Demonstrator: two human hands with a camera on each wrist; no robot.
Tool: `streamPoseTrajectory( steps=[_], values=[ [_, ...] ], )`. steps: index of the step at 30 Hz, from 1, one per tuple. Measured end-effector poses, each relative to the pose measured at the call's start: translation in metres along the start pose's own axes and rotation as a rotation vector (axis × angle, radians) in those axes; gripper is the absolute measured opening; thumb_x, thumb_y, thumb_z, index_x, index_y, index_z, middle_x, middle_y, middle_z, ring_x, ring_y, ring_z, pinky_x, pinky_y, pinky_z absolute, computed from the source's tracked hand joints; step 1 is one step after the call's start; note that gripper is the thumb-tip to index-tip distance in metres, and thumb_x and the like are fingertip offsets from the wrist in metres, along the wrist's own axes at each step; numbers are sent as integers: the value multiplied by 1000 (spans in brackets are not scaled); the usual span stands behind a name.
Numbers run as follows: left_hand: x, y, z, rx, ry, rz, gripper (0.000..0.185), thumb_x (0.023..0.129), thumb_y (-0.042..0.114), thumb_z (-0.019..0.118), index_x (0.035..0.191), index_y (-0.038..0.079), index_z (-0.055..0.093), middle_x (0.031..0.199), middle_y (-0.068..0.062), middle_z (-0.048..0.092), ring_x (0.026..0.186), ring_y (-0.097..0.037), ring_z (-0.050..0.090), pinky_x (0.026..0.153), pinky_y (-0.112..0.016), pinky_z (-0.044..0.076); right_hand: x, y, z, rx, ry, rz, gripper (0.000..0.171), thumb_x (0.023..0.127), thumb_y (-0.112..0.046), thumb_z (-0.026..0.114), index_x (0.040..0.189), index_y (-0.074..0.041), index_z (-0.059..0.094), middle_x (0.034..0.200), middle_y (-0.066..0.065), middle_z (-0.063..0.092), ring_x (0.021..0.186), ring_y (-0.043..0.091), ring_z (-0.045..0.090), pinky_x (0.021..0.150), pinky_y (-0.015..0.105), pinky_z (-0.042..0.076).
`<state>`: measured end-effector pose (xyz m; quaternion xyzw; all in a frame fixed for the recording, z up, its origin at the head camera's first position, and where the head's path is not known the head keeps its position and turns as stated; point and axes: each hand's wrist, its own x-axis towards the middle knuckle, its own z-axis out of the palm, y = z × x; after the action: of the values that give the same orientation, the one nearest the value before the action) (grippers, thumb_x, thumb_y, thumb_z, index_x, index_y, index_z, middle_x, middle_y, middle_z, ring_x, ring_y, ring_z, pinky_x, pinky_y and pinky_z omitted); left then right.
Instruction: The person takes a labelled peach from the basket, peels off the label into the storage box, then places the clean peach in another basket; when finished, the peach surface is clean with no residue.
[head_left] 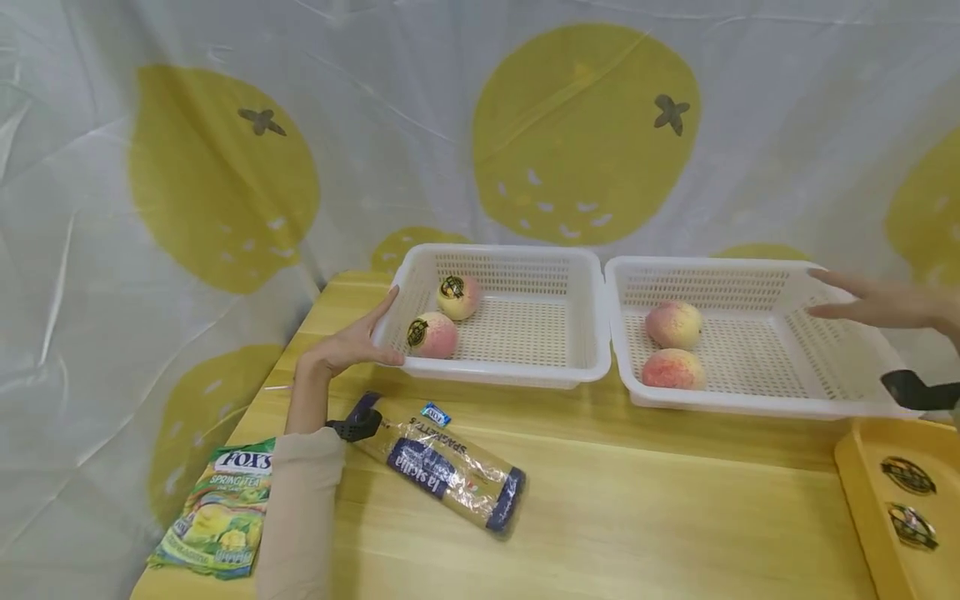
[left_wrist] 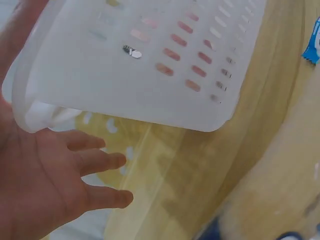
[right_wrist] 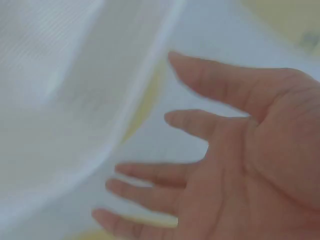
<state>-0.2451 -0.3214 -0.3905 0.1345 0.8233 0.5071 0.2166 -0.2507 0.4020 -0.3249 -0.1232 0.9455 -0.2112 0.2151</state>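
At the left end of a white plastic basket (head_left: 510, 374), my left hand (head_left: 347, 343) touches the outer wall and rim. Its fingers are straight and spread beside the basket wall in the left wrist view, with the thumb side up by the rim. Two pink-and-yellow peach-like fruits, a rear one (head_left: 468, 302) and a front one (head_left: 442, 337), lie inside with dark stickers. A second white basket (head_left: 750, 403) stands at its right, holding a rear fruit (head_left: 673, 323) and a front fruit (head_left: 672, 369). My right hand (head_left: 881, 302) is spread wide near that basket's right end, holding nothing.
In front of the left basket lie a spaghetti packet (head_left: 450, 467) and a small blue wrapped sweet (head_left: 436, 414). A green Fox's bag (head_left: 221, 512) rests at the table's left edge. A yellow tray (head_left: 862, 500) stands front right. A lemon-print curtain (head_left: 405, 125) hangs behind.
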Motion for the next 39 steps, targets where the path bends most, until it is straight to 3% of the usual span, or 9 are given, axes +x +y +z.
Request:
streamPoseTrajectory(
  steps=[3, 7, 10, 14, 19, 24, 26, 32, 39],
  values=[
    [-2, -4, 4, -44, 25, 5, 119, 88, 9, 79, 166, 38, -7, 174, -18, -1, 152, -45, 23, 115, -51, 37, 20, -85, -9, -14, -39, -142, 79, 108, -34, 53, 167, -7, 7, 167, 36, 11, 149, 63, 12, 106, 80, 22],
    [-4, -7, 10, -144, 36, 31, 118, 89, 4, 76, 166, 39, -6, 175, -14, -3, 158, -44, 12, 119, -58, 32, 56, -186, 2, -19, -81, -299, 75, 106, -43, 55, 167, -24, 17, 171, 21, 23, 155, 49, 22, 117, 73, 25],
    [-5, -8, 13, -202, 50, 36, 117, 89, 1, 75, 166, 42, -4, 175, -13, -1, 158, -45, 11, 119, -59, 33, 97, -239, 22, 39, -129, -395, 73, 108, -46, 50, 168, -27, 13, 170, 20, 24, 156, 46, 24, 121, 70, 25],
    [-8, -9, 16, -232, 65, 38, 116, 88, 0, 74, 166, 43, -2, 173, -16, 3, 157, -48, 14, 116, -56, 38, 152, -284, 55, 208, -198, -473, 70, 110, -43, 44, 168, -32, 7, 171, 18, 21, 158, 42, 22, 123, 67, 25],
    [-11, -10, 18, -242, 61, 40, 116, 89, 0, 74, 166, 42, -2, 172, -19, 5, 156, -48, 15, 115, -54, 41, 203, -320, 92, 331, -236, -507, 64, 110, -30, 49, 167, -22, 19, 174, 13, 18, 160, 38, 17, 128, 58, 23],
    [-15, -10, 22, -252, 78, 35, 117, 88, -2, 74, 166, 43, -1, 172, -18, 6, 156, -49, 17, 114, -56, 41, 238, -342, 119, 401, -236, -451, 51, 108, -16, 52, 158, -10, 43, 165, 15, 39, 154, 34, 33, 128, 50, 27],
    [-14, -8, 25, -255, 71, 41, 116, 88, -1, 74, 165, 43, 0, 172, -18, 6, 156, -48, 16, 114, -55, 42, 244, -347, 128, 440, -204, -399, 47, 106, -13, 56, 153, -8, 50, 160, 16, 47, 147, 30, 44, 125, 46, 34],
    [-8, -3, 29, -254, 47, 61, 116, 87, 0, 75, 165, 44, 1, 172, -17, 9, 157, -45, 16, 115, -57, 40, 253, -358, 145, 554, -102, -271, 39, 103, -10, 62, 141, -4, 62, 154, 14, 55, 144, 27, 48, 113, 37, 45],
    [-6, -4, 33, -270, 51, 69, 117, 86, -2, 75, 165, 43, 0, 172, -16, 9, 157, -46, 17, 112, -54, 43, 254, -361, 154, 466, -23, -224, 32, 100, -16, 69, 132, -9, 71, 153, 11, 57, 119, 22, 59, 82, 23, 50]
  ],
)
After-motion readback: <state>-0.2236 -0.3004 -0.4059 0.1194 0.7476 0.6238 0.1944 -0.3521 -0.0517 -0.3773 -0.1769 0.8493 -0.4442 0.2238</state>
